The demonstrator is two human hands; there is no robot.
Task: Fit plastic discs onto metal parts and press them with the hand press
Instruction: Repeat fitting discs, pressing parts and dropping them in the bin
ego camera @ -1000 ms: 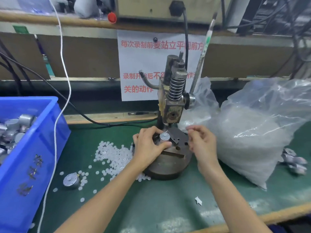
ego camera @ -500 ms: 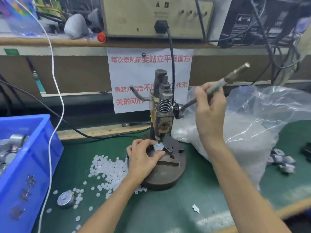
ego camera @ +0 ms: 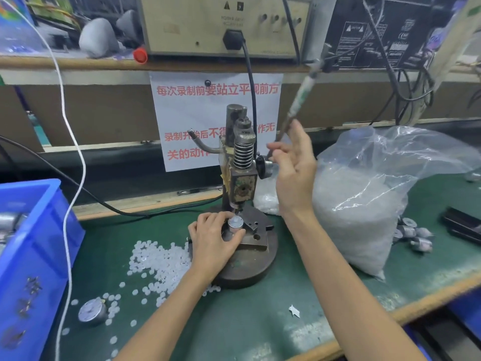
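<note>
My left hand (ego camera: 213,242) pinches the metal part (ego camera: 235,226) between thumb and curled fingers. It is a short, dull silver cylinder, standing upright on the stepped steel block of the hand press (ego camera: 242,175) at frame centre. A small, milky plastic disc (ego camera: 235,219) sits on its flat top, just under the ram tip.

My right hand (ego camera: 295,175) is up at centre right with its fingers loose and spread, gripping nothing. The press's thin lever (ego camera: 299,102) slants up just behind my fingertips, and I cannot tell whether they touch it.

The press is dark, worn metal with a coiled spring (ego camera: 243,155) on its column and a heavy round base (ego camera: 251,269), rusty brown. Loose translucent white discs (ego camera: 161,261) lie scattered on the green mat (ego camera: 260,324) to its left, with one more silver cylinder (ego camera: 91,311) lower left.

A glossy blue plastic crate (ego camera: 36,256) fills the left edge. A crinkled clear bag (ego camera: 364,204) packed with white discs slumps at right, and a few metal parts (ego camera: 415,237) lie beside it.

The white paper notice (ego camera: 197,121) behind the press bears red Chinese characters. The top line begins 每次录制前要站立 and ends 前方, and the bottom line starts 关的动. The beige box (ego camera: 182,24) at the top carries a warning triangle above blurred lettering that seems to read POWER.
</note>
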